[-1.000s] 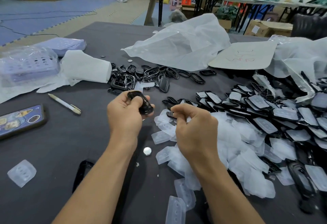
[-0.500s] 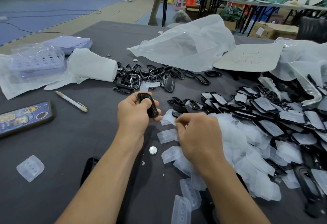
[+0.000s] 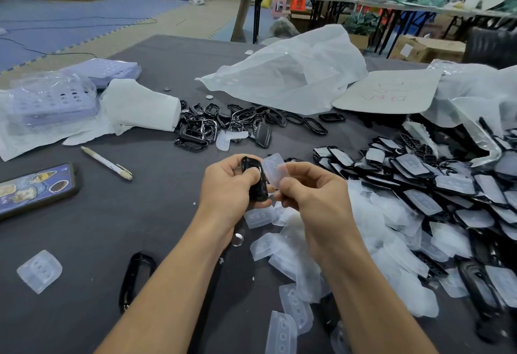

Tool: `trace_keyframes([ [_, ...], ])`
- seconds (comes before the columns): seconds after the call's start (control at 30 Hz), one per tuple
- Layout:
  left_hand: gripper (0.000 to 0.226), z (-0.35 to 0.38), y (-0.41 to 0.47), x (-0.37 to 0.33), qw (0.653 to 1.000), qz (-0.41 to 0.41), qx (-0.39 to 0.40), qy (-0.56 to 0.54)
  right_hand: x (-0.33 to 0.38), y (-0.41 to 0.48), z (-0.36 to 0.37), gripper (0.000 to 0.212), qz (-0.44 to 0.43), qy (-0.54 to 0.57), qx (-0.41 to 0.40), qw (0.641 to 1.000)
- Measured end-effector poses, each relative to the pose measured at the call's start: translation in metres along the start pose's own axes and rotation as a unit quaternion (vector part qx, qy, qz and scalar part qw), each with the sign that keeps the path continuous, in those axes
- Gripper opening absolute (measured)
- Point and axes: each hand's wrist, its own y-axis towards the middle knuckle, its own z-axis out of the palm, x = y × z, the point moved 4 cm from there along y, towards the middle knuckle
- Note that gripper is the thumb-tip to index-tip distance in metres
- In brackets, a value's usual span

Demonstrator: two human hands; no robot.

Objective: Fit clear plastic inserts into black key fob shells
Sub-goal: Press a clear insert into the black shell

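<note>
My left hand (image 3: 226, 188) grips a black key fob shell (image 3: 256, 181) above the middle of the dark table. Right beside it, my right hand (image 3: 310, 197) pinches a clear plastic insert (image 3: 275, 169), held upright against the shell's right side. A heap of loose clear inserts (image 3: 372, 230) lies under and right of my right hand. Fitted shells with inserts (image 3: 436, 185) are piled at the right. Empty black shell frames (image 3: 223, 122) lie scattered further back.
A phone (image 3: 33, 188) and a pen (image 3: 107, 163) lie at the left. A stray insert (image 3: 39, 271) and a black frame (image 3: 137, 275) sit near left. A coin cell (image 3: 237, 240) lies below my left wrist. Plastic bags (image 3: 291, 73), purple trays (image 3: 47, 101) and tissue (image 3: 140, 104) stand behind.
My right hand has lifted a clear insert out of the heap and brought it up against the black shell. My left hand still holds the shell, now turned more upright.
</note>
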Motion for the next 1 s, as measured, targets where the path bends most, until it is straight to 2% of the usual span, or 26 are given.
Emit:
trace_keyframes([
  [0.17,0.012,0.001,0.001,0.000,1.000,-0.011,0.015,-0.007,0.003,0.000,0.000,0.030,0.008,-0.004,0.017,1.000],
  [0.33,0.018,0.000,0.001,0.001,1.000,-0.006,0.003,-0.013,0.007,0.000,-0.005,0.019,-0.039,-0.027,-0.002,0.999],
  [0.5,0.020,-0.003,0.003,0.002,1.000,0.006,-0.007,0.004,0.012,0.007,-0.016,0.037,-0.071,-0.057,-0.010,0.996],
  [0.63,0.017,0.000,0.000,0.002,0.999,0.012,0.027,0.031,0.019,0.008,-0.017,0.040,-0.096,-0.089,0.028,0.991],
  [0.8,0.023,0.006,-0.007,0.001,0.995,0.050,0.066,0.052,0.019,0.003,-0.009,0.026,-0.107,-0.150,0.103,0.977],
  [0.9,0.019,0.011,-0.011,0.004,0.995,0.027,0.092,0.039,0.014,0.001,-0.008,0.022,-0.103,-0.172,0.060,0.978],
  [1.0,0.020,0.012,-0.009,0.008,0.997,-0.017,0.078,0.015,0.013,-0.001,-0.009,0.015,-0.139,-0.217,-0.013,0.966],
])
